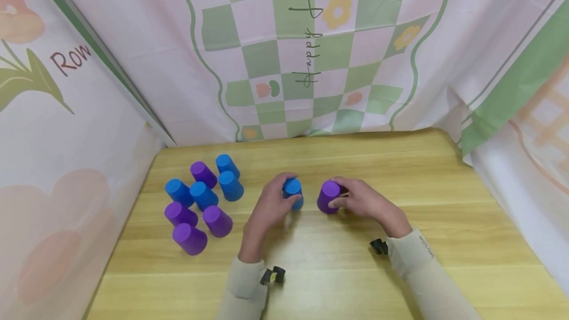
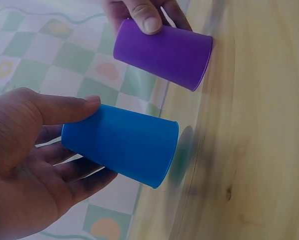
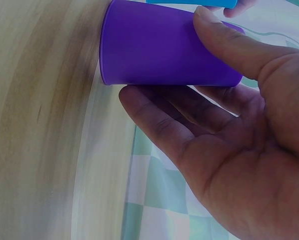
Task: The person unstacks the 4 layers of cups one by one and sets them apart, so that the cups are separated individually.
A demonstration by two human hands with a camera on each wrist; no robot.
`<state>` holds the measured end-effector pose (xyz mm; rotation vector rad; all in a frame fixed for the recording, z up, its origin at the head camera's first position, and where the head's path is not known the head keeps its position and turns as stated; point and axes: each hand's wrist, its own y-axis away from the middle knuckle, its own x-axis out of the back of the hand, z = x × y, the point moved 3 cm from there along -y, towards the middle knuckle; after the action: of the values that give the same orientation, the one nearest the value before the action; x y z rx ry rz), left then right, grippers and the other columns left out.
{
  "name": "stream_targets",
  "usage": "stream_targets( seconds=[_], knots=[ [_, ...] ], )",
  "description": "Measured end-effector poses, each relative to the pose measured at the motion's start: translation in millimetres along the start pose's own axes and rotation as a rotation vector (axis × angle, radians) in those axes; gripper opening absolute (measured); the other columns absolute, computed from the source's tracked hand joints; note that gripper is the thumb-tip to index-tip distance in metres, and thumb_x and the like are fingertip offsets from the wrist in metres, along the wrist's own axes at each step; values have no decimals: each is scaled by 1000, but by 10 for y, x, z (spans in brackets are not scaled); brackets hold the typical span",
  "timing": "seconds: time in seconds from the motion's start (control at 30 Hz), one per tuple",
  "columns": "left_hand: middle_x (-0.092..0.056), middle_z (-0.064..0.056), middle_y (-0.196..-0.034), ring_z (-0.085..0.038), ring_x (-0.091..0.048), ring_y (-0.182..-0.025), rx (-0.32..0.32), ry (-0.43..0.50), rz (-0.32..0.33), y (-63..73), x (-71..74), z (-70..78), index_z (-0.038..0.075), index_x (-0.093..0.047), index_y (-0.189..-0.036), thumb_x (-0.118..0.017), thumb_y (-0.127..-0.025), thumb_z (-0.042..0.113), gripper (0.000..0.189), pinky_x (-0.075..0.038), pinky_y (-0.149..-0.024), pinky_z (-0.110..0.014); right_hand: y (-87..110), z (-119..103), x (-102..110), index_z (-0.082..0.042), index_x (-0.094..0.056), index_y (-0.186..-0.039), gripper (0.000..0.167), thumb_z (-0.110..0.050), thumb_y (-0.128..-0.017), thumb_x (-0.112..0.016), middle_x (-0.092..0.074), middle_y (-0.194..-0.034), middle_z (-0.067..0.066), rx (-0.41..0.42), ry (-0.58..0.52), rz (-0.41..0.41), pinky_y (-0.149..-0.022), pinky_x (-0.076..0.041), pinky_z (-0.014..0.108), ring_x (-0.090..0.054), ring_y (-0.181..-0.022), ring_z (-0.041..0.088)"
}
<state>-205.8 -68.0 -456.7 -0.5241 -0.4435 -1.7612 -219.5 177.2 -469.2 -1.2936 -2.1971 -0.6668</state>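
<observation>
Near the middle of the table, my left hand (image 1: 271, 202) holds an upside-down blue cup (image 1: 292, 194) between thumb and fingers. In the left wrist view, that blue cup (image 2: 124, 145) has its wide rim toward the wood, with a reflection beside it. To its right, my right hand (image 1: 362, 199) grips an upside-down purple cup (image 1: 328, 197), the thumb on the near side. The right wrist view shows this purple cup (image 3: 164, 47) with fingers along its side. A gap separates the two cups. Whether either rim touches the table cannot be told.
On the left of the wooden table (image 1: 338, 270) stand several more upside-down cups, among them a blue cup (image 1: 203, 195) and a purple cup (image 1: 190, 239). A patterned cloth (image 1: 258, 58) hangs behind the table, and more cloth (image 1: 58, 172) hangs at both sides.
</observation>
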Motion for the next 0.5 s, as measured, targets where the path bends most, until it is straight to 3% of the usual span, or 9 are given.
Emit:
stream_targets(
  seconds=[0.3, 0.5],
  knots=[
    [-57, -8, -153, -35, -52, -144, 76, 11, 34, 44, 95, -36, 17, -55, -149, -73, -100, 16, 52, -45, -117, -59, -7, 11, 3, -8, -63, -137, 43, -20, -98, -75, -73, -124, 13, 28, 7, 2, -100, -57, 55, -69, -118, 34],
    [-57, -11, -152, -37, -53, -143, 94, 5, 80, 58, 198, -96, 15, -56, -148, -73, -100, 15, 51, -45, -117, -59, -8, 27, 5, -9, -63, -137, 43, -21, -98, -76, -73, -124, 13, 28, 5, 4, -100, -57, 54, -68, -118, 34]
  ],
)
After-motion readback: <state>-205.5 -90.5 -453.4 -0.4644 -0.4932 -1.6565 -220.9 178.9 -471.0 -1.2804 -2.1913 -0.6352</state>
